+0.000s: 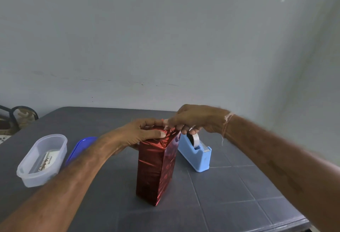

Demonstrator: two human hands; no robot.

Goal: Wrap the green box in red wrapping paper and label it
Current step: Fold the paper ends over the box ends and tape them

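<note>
Left hand: the left hand (145, 130) is laid over the top of the red foil-wrapped box (156, 169). The thumb is pressed along the near top edge and the fingers are curled over the far side, so the top fold is gripped.
Right hand: the right hand (196, 119) is held just past the left fingertips, at the box's right top corner. A small pale strip of tape (167, 127) is pinched there between thumb and forefinger, and the other fingers are curled.
Box: it is stood on end on the dark grey tile-patterned table (230, 195), directly under the left hand, with red foil on every face seen.
Dispenser: a light-blue plastic tape dispenser (195, 156) is seen below the right hand, just beside the box's right face. Contact cannot be told.
Tub: a clear oval plastic tub (25, 174) is set outside the left forearm, well apart from the box.
Lid: a blue plastic lid (77, 149) is partly hidden between the tub and that forearm.
Edges: the table's far edge is met by the pale wall (165, 38) beyond both hands.
Open room: bare tabletop is left between the forearms, nearer than the box, and under the right forearm.
</note>
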